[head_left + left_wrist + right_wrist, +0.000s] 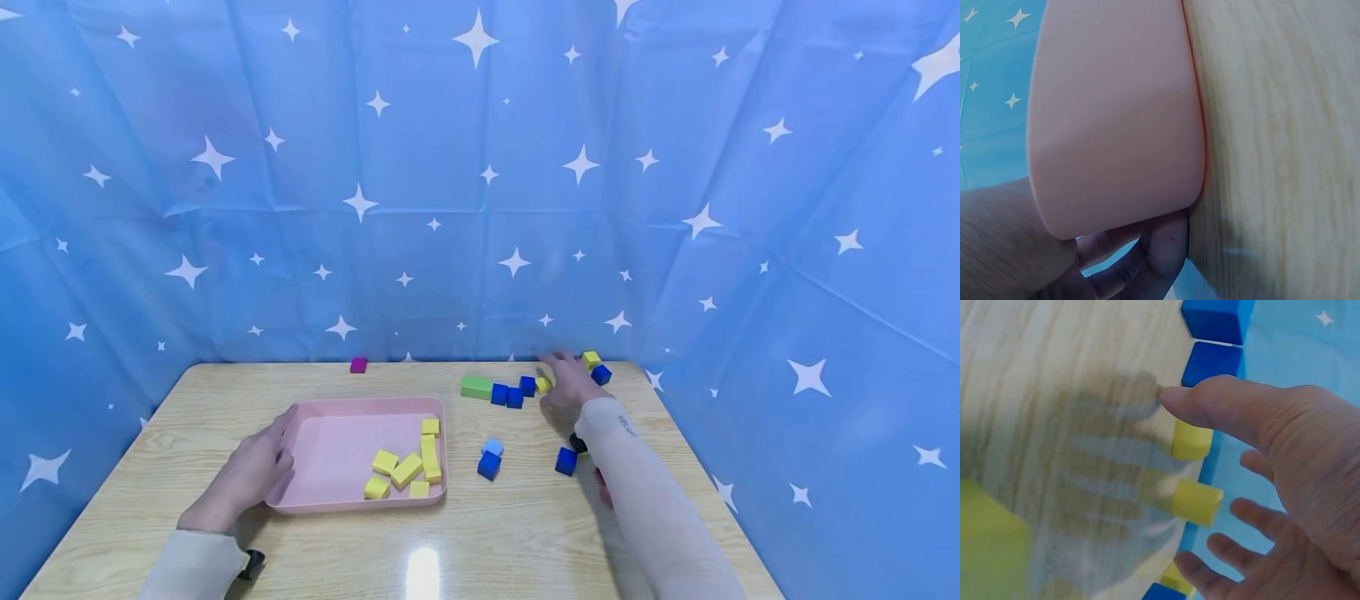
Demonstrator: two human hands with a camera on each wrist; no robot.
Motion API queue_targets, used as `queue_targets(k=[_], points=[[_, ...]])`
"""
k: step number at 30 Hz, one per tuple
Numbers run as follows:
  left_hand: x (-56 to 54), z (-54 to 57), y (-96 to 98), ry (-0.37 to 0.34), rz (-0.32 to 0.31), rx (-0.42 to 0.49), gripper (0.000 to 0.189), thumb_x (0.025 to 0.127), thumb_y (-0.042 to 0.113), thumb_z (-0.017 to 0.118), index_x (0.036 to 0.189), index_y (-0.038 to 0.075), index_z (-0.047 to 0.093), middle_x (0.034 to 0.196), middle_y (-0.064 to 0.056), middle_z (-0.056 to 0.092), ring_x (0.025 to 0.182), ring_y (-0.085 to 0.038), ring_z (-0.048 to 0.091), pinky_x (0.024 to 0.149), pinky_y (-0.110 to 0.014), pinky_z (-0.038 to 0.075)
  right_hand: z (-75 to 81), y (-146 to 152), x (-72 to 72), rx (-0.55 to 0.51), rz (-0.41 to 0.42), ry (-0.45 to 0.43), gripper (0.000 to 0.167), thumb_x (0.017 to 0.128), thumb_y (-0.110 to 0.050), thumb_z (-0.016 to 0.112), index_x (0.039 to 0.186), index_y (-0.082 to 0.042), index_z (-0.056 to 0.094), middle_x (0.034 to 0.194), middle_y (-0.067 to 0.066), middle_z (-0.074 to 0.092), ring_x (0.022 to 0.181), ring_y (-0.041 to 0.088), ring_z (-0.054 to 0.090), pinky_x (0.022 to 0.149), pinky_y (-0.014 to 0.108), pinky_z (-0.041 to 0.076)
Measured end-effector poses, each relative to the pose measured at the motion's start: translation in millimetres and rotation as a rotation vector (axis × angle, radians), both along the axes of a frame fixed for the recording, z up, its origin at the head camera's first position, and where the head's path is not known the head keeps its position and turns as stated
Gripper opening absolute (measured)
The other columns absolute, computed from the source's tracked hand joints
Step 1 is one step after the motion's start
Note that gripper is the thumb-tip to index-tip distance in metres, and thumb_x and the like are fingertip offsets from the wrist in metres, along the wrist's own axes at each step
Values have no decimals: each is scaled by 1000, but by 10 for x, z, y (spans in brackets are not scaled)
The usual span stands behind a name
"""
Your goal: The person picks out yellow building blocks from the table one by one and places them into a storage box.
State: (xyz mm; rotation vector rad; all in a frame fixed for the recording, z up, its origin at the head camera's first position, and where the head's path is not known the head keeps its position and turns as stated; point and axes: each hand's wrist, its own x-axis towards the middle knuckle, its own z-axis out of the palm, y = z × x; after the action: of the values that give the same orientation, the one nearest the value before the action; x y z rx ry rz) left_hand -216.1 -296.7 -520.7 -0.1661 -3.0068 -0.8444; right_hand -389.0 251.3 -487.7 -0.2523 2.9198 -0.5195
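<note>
On the left, my left hand grips the left wall of a shallow pink tray. In the left wrist view, the tray's wall fills much of the frame, with fingers bent at its lower end. Several yellow blocks lie in the tray's right part. My right hand is held over the table's back right with fingers spread and nothing in them. Near its thumb, in the right wrist view, are a yellow block and another yellow block beyond it.
Beside the right hand runs a row of dark blue blocks and a green block. Further right are a yellow block and a blue block. A magenta block sits at the back edge. A starry blue curtain hangs behind.
</note>
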Motion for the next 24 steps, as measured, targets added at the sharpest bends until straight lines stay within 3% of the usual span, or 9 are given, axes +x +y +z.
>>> queue_targets(k=[3,6,7,12,18,24], points=[[4,-6,-4,15,-3,1,75,111,2,56,179,-12,28,125,-31,73,90,-22,62,84,-41,53,-27,25,7,-15,-9,-26,93,100,-16,90,180,-10,44,187,28,31,171,61,31,129,79,44],[7,-13,-4,28,-5,7,75,110,1,57,178,-12,29,156,-42,62,90,-24,64,83,-41,54,-45,54,1,-18,-15,-30,88,99,-13,89,177,-7,49,184,30,35,169,60,35,128,77,46],[9,-11,-3,30,-4,8,75,110,1,57,178,-12,29,160,-43,59,92,-24,65,84,-41,55,-48,61,-5,-12,-14,-24,86,99,-13,89,176,-6,51,183,31,37,168,61,37,127,76,47],[12,-5,2,33,4,5,75,110,1,57,178,-13,30,166,-44,53,103,-30,68,87,-43,56,-58,92,-10,-18,-33,-17,67,100,-6,85,163,0,64,172,32,53,159,54,51,122,67,55],[8,7,2,18,6,10,75,110,1,56,178,-13,28,166,-44,54,103,-31,69,91,-48,59,-73,126,0,9,-35,16,39,103,2,78,142,2,79,159,27,70,149,49,65,121,62,59],[18,2,3,33,2,3,75,110,1,59,178,-13,30,149,-40,67,101,-30,68,88,-46,58,-74,138,9,-6,-55,54,35,100,8,78,133,1,84,151,26,75,146,50,68,116,60,63]])
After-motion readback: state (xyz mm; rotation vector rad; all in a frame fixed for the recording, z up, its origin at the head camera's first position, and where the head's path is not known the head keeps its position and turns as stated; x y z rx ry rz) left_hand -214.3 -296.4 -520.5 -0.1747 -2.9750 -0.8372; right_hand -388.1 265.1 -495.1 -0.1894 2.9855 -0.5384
